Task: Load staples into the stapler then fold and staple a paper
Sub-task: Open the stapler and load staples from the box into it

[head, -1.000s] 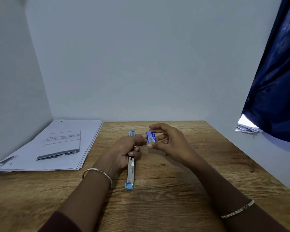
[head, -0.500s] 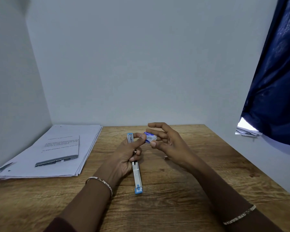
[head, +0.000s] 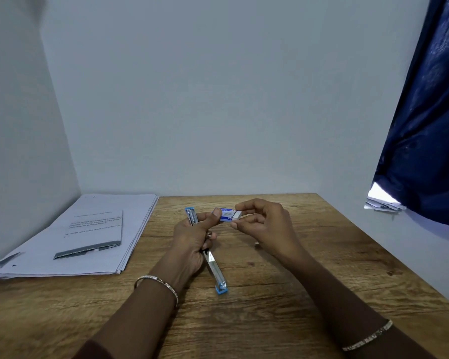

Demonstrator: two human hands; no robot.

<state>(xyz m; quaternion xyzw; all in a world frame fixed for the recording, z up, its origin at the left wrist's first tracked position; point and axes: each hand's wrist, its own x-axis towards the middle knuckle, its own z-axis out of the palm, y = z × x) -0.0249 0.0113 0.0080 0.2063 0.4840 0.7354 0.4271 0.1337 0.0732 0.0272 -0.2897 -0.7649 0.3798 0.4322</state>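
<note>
My left hand (head: pixel 189 239) grips a blue and silver stapler (head: pixel 215 270), opened out flat, over the middle of the wooden table (head: pixel 270 320). One blue end lies near me on the table and the other pokes out above my fingers. My right hand (head: pixel 263 224) pinches a small blue and white staple box (head: pixel 228 215) by its right end. My left thumb rests on the box's left end. A white inner tray shows at the box's right end. A folded printed sheet (head: pixel 99 231) lies on a stack of white papers (head: pixel 62 257) at the left.
Grey walls close the table at the back and left. A dark blue curtain (head: pixel 425 138) hangs at the right above a ledge with a few papers (head: pixel 381 203). A small dark object (head: pixel 257 246) lies on the wood under my right hand.
The staple box has turned from upright to lying sideways between my hands, and its white inner tray now shows. The stapler's near end has swung to the right.
</note>
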